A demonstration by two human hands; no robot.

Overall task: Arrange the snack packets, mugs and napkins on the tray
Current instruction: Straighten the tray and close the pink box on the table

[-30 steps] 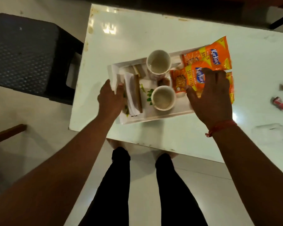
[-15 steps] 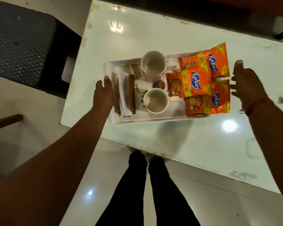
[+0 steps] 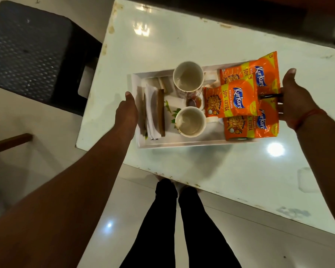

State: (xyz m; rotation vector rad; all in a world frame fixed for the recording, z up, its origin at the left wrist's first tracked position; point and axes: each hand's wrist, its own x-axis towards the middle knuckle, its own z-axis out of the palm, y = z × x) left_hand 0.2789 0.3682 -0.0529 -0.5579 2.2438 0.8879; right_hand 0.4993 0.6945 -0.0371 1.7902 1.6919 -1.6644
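The tray (image 3: 182, 145) is white with a green leaf print; both mugs (image 3: 188, 77) are cream inside. The packets (image 3: 231, 100) are orange with yellow bands and blue logos. The napkins (image 3: 152, 111) are white in a brown holder (image 3: 160, 112). A red thread (image 3: 307, 117) circles the right wrist. The table (image 3: 182, 39) is glossy white, the stool (image 3: 27, 47) black with a dotted pattern, the trousers (image 3: 182, 229) black.

Mugs (image 3: 189, 100) between napkins (image 3: 152, 111) and packets (image 3: 246, 97)

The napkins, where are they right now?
In the head view the napkins stand in a brown holder at the left end of the white tray, between the left hand and the two mugs.
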